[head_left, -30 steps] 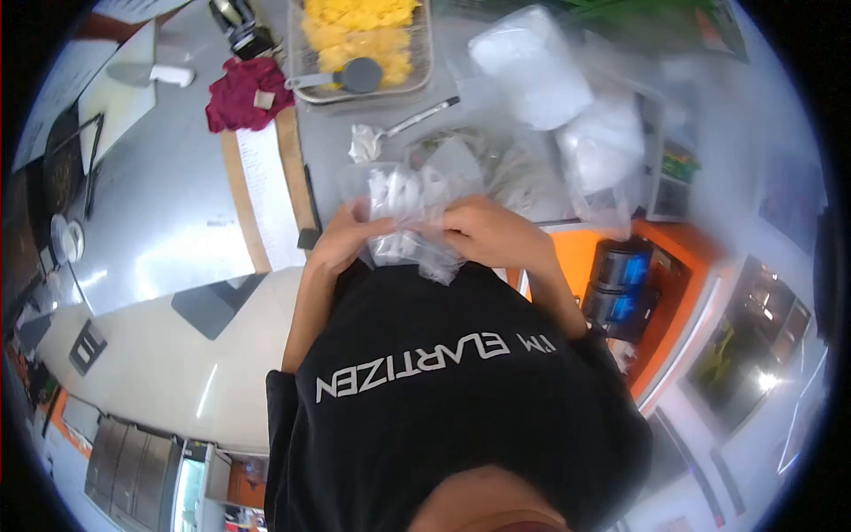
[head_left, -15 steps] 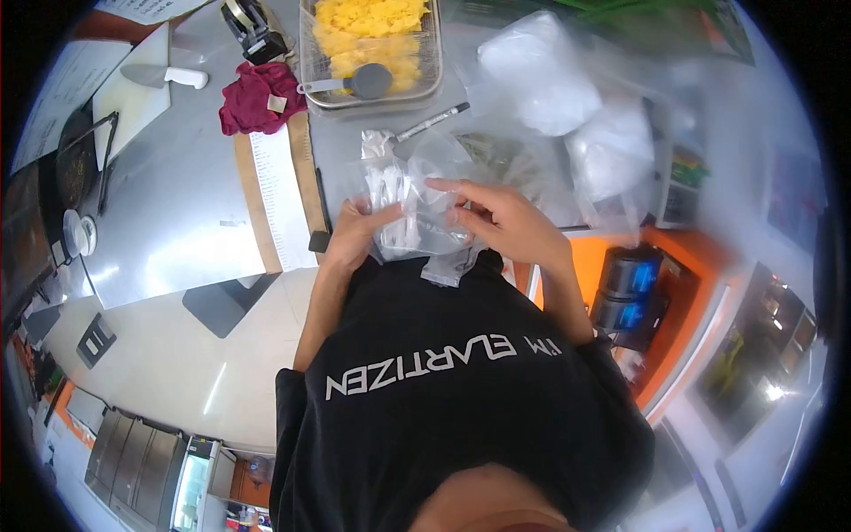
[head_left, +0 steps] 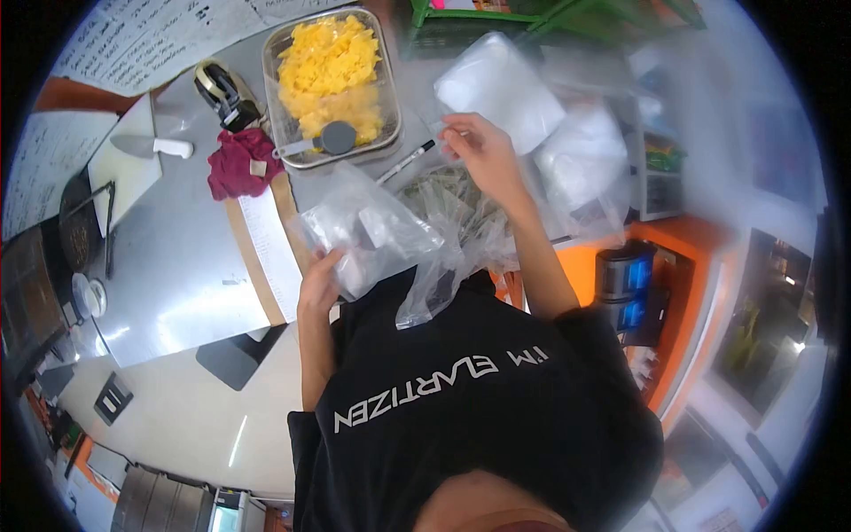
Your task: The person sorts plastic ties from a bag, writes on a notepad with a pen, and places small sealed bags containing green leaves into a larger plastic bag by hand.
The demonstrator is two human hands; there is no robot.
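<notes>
My left hand (head_left: 321, 282) grips the lower left side of a clear plastic bag (head_left: 386, 222), which is spread wide in front of my shirt. White contents show blurrily through the plastic. Raised to the right, my right hand (head_left: 486, 160) has loosely bent fingers, apart, with nothing visible in them. It is nearest to a stack of clear plastic bags (head_left: 501, 89) and the tip of a marker pen (head_left: 406, 162). Beneath my right forearm lies another clear bag (head_left: 452, 199) with greenish contents I cannot make out.
A glass tray (head_left: 394, 97) of chopped yellow food (head_left: 328, 71) carries a grey measuring scoop (head_left: 337, 137). Farther left are a tape dispenser (head_left: 226, 93), maroon cloth (head_left: 241, 164), paper list (head_left: 270, 239) and a knife (head_left: 164, 144) on a cutting board. More plastic bags (head_left: 585, 164) lie right.
My right hand has left the bag and moved up toward the stack. My left hand has shifted left and down, still holding the bag, which now spreads wider. The view has tilted.
</notes>
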